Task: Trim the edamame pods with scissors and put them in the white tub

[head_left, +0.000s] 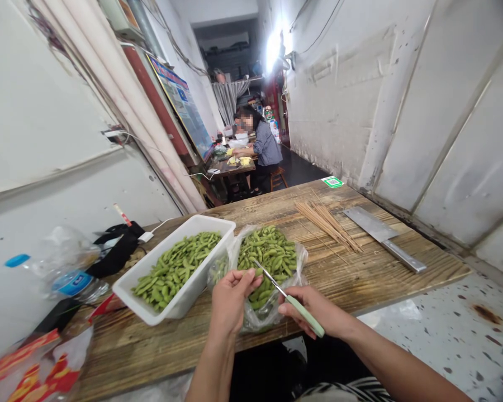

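Note:
My left hand (235,296) pinches a green edamame pod (259,272) between thumb and fingertips. In my right hand (308,310) is a pair of scissors (293,304) with pale green handles, its blades pointing up and left to the pod. Both hands are over the near side of a clear plastic bag (300,259) full of edamame pods (272,245). Left of the bag stands a white plastic tub (129,296), which holds many more pods (178,268).
Thin wooden skewers (327,223) and a cleaver (377,231) lie on the wooden table (151,352) at the right. A water bottle (73,282) and a red-and-white packet (46,368) are at the left. Farther back, a person (265,142) sits at another table.

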Tool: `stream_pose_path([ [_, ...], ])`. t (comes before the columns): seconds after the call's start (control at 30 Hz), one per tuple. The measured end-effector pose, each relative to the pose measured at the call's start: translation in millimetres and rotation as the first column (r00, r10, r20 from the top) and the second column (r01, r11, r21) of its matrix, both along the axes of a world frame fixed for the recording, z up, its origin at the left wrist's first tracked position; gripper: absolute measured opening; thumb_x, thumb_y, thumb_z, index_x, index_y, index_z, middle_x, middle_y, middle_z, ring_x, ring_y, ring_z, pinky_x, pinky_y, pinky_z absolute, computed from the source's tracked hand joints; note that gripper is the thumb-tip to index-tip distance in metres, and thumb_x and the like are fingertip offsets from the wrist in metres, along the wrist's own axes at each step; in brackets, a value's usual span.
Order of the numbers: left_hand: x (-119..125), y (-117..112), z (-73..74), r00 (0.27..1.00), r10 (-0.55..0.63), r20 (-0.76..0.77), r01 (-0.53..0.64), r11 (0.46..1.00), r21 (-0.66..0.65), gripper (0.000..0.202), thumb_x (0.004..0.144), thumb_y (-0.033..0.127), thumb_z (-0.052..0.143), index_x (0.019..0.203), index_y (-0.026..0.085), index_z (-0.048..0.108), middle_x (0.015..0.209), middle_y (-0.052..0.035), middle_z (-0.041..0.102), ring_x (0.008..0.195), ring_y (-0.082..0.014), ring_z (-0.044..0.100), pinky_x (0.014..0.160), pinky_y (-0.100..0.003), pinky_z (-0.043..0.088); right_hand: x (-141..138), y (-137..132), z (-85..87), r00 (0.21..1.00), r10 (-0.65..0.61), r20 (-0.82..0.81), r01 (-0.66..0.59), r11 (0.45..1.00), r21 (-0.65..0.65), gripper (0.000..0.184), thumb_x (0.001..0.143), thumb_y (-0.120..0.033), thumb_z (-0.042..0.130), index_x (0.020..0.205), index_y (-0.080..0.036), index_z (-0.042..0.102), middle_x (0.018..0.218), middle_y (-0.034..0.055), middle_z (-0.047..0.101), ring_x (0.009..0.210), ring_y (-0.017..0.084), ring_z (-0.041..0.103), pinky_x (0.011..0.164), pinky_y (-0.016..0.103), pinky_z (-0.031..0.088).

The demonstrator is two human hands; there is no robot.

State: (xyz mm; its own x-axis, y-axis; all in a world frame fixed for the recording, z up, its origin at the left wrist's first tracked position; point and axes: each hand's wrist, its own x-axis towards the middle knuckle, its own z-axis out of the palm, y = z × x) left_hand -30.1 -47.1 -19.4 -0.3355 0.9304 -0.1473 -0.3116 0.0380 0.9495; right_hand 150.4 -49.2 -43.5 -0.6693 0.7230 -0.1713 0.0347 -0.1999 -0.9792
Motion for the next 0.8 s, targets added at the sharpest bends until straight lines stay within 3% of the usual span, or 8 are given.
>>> stream_pose_path([
  [0.13, -33.2, 0.7, 11.6, 0.927, 0.247, -0.282, -0.226, 0.969, 0.103, 0.031, 0.061, 0.039, 0.078, 0.073, 0.014, 0.064, 0.070, -0.0030, 0.069, 0.071, -0.0188, 0.068, 0.078, -0.037, 0.055, -3.3, 5.2, -8.6, 0.998, -0.049, -0.035, 0.047, 0.997, -0.064, 0.045, 0.073, -0.058, 0.069, 0.085, -0.018, 0.054, 0.042, -0.0119, 0.041, 0.031, 0.006, 0.036, 0.027, 0.015, 0.033],
  [0.17, -48.7, 1.4, 17.6, 0.828, 0.370, -0.421, -0.330, 0.929, 0.166, 0.030, 0.066, 0.040, 0.074, 0.080, 0.015, 0.065, 0.074, -0.0042, 0.071, 0.073, -0.0197, 0.068, 0.080, -0.039, 0.055, -2.5, 6.6, -10.1, 0.996, -0.077, -0.035, 0.075, 0.995, -0.068, 0.045, 0.073, -0.058, 0.068, 0.086, -0.018, 0.054, 0.042, -0.0121, 0.041, 0.031, 0.006, 0.036, 0.027, 0.015, 0.033],
  [0.23, -79.6, 3.0, 30.5, 0.481, 0.546, -0.686, -0.492, 0.816, 0.305, 0.030, 0.073, 0.037, 0.066, 0.092, 0.014, 0.067, 0.089, -0.0091, 0.072, 0.083, -0.0238, 0.068, 0.085, -0.043, 0.052, 0.3, 8.8, -11.9, 0.992, -0.125, -0.016, 0.124, 0.990, -0.067, 0.044, 0.074, -0.058, 0.067, 0.089, -0.018, 0.054, 0.044, -0.0123, 0.041, 0.031, 0.005, 0.037, 0.028, 0.015, 0.034],
  [0.3, -97.1, 4.3, 39.6, 0.133, 0.403, -0.905, -0.367, 0.868, 0.333, 0.034, 0.074, 0.030, 0.064, 0.102, 0.012, 0.068, 0.113, -0.0154, 0.068, 0.105, -0.0314, 0.061, 0.095, -0.049, 0.044, 2.9, 9.3, -12.7, 0.991, -0.133, 0.000, 0.133, 0.989, -0.058, 0.045, 0.074, -0.058, 0.066, 0.091, -0.018, 0.053, 0.045, -0.0122, 0.042, 0.031, 0.005, 0.037, 0.029, 0.015, 0.034],
  [0.37, -91.3, 4.6, 40.0, -0.061, 0.245, -0.968, -0.187, 0.950, 0.252, 0.031, 0.076, 0.028, 0.061, 0.103, 0.014, 0.070, 0.120, -0.0162, 0.064, 0.112, -0.0336, 0.056, 0.098, -0.050, 0.039, 4.5, 8.5, -13.3, 0.993, -0.116, -0.006, 0.116, 0.992, -0.053, 0.044, 0.075, -0.057, 0.065, 0.093, -0.018, 0.053, 0.044, -0.0122, 0.042, 0.032, 0.005, 0.037, 0.030, 0.015, 0.034],
  [0.47, -47.4, 4.4, 25.3, -0.067, -0.018, -0.998, 0.083, 0.996, -0.023, 0.019, 0.082, 0.030, 0.057, 0.086, 0.023, 0.075, 0.097, -0.0077, 0.072, 0.096, -0.0264, 0.062, 0.091, -0.043, 0.039, 5.5, 6.3, -15.1, 0.996, -0.091, -0.020, 0.090, 0.995, -0.038, 0.041, 0.078, -0.055, 0.063, 0.093, -0.018, 0.053, 0.044, -0.0120, 0.041, 0.033, 0.005, 0.037, 0.031, 0.014, 0.035],
  [0.63, 15.1, 9.7, -0.8, -0.169, -0.147, -0.975, -0.007, 0.989, -0.148, 0.023, 0.081, 0.040, 0.060, 0.077, 0.020, 0.071, 0.087, -0.0090, 0.069, 0.094, -0.0305, 0.057, 0.083, -0.046, 0.033, 9.0, 4.2, -19.2, 0.992, -0.123, -0.023, 0.123, 0.992, -0.032, 0.036, 0.079, -0.051, 0.065, 0.090, -0.018, 0.053, 0.046, -0.0112, 0.043, 0.033, 0.005, 0.038, 0.031, 0.014, 0.036],
  [0.8, 11.8, 18.6, -2.6, -0.070, -0.226, -0.972, 0.048, 0.972, -0.229, 0.014, 0.077, 0.029, 0.063, 0.090, 0.022, 0.067, 0.096, -0.0061, 0.069, 0.098, -0.0264, 0.057, 0.083, -0.041, 0.030, 13.1, 3.3, -21.3, 0.991, -0.129, -0.025, 0.128, 0.991, -0.034, 0.035, 0.080, -0.050, 0.065, 0.089, -0.018, 0.053, 0.045, -0.0111, 0.043, 0.033, 0.005, 0.038, 0.031, 0.013, 0.036],
])
